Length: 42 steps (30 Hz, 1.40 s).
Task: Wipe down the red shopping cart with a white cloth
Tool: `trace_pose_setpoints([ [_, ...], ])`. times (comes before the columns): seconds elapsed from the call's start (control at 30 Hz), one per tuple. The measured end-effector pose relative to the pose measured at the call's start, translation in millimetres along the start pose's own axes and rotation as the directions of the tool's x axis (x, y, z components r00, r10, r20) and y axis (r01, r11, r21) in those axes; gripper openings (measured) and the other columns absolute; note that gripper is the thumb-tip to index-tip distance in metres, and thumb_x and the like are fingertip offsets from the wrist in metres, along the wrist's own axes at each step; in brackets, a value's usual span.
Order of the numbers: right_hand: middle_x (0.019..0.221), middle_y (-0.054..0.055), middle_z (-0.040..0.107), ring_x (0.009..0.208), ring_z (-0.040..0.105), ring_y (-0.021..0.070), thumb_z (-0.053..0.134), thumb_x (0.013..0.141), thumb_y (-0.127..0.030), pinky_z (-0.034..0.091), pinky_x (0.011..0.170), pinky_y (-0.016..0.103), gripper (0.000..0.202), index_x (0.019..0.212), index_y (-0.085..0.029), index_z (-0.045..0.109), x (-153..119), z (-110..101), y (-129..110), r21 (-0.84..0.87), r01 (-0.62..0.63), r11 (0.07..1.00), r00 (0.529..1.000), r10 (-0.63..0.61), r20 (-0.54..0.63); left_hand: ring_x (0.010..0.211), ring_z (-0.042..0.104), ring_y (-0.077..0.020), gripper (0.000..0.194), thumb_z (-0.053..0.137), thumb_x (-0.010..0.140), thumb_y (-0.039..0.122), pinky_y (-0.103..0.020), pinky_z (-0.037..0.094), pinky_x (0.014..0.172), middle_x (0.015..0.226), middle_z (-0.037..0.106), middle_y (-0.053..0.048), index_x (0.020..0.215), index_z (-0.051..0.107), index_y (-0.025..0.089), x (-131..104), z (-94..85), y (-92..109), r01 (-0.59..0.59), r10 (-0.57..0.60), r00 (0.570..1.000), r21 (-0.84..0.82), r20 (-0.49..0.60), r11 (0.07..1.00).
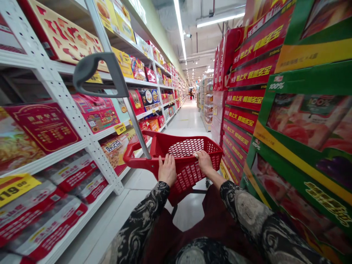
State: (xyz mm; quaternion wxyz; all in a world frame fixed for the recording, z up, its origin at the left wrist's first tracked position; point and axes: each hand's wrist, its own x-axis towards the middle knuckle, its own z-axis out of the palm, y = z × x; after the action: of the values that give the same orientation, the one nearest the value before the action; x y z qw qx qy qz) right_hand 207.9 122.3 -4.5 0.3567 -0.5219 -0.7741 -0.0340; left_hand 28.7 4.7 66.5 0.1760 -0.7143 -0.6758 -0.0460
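Steadying, apparently, the red basket (187, 175) at six o'clock, the left hand (167, 170) at half past six and right hand (205, 162) at four have fingers closed over its near rim (184, 159).

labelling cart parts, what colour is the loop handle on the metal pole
Grey; the loop handle shows best in the head view.
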Motion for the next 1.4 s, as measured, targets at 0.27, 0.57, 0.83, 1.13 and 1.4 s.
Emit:
trace_pose_setpoints([
  [0.27,0.112,0.011,0.058,0.106,0.048,0.0206,0.036,0.089,-0.012,0.036,0.094,0.035,0.034,0.115,-0.017,0.056,-2.9,14.9,-60.0,0.109,0.181,0.977,0.983,-0.178,-0.037,0.133,0.029,-0.0302,0.063,0.042,0.073,0.023,-0.056,0.004,0.111,0.138,0.042,-0.019,0.132,0.038,0.002,2.6,-3.1,9.9,0.015,-0.015,1.000,-0.008,0.004,1.000],
  [0.57,0.114,0.012,0.058,0.106,0.049,0.0214,0.037,0.086,-0.011,0.038,0.093,0.037,0.036,0.116,-0.017,0.056,-5.9,10.7,-56.5,0.133,0.133,0.982,0.991,-0.129,-0.036,0.139,0.016,-0.0247,0.068,0.043,0.074,0.024,-0.054,0.007,0.112,0.148,0.026,-0.011,0.139,0.030,0.010,-21.6,9.5,-2.8,0.005,-0.008,0.998,-0.052,-0.067,0.999],
  [0.83,0.124,0.014,0.052,0.118,0.043,0.0239,0.037,0.083,-0.008,0.034,0.100,0.045,0.044,0.123,-0.016,0.052,-5.8,24.6,-91.4,0.200,0.178,0.964,0.983,-0.164,-0.081,0.138,0.019,-0.0260,0.065,0.041,0.073,0.020,-0.053,0.007,0.113,0.146,0.030,-0.012,0.137,0.034,0.008,-32.3,-0.1,-34.8,0.063,-0.065,0.983,-0.017,-0.171,0.998],
  [1.13,0.124,0.012,0.053,0.116,0.045,0.0216,0.036,0.085,-0.009,0.036,0.100,0.042,0.043,0.125,-0.018,0.049,-6.4,23.4,-118.8,0.230,0.285,0.931,0.958,-0.268,-0.100,0.134,0.029,-0.0252,0.059,0.038,0.074,0.017,-0.055,0.004,0.112,0.141,0.040,-0.013,0.132,0.042,0.009,-32.8,-0.9,-44.3,0.071,-0.078,0.981,-0.047,-0.177,0.996],
  [1.4,0.122,0.016,0.053,0.116,0.044,0.0238,0.038,0.081,-0.006,0.035,0.101,0.044,0.043,0.121,-0.011,0.053,-6.6,26.2,-97.8,0.205,0.224,0.953,0.974,-0.219,-0.051,0.137,0.023,-0.0221,0.060,0.036,0.078,0.020,-0.053,0.006,0.112,0.147,0.030,-0.010,0.137,0.032,0.011,-55.9,3.0,-66.9,0.135,-0.153,0.956,-0.087,-0.250,0.987],
])
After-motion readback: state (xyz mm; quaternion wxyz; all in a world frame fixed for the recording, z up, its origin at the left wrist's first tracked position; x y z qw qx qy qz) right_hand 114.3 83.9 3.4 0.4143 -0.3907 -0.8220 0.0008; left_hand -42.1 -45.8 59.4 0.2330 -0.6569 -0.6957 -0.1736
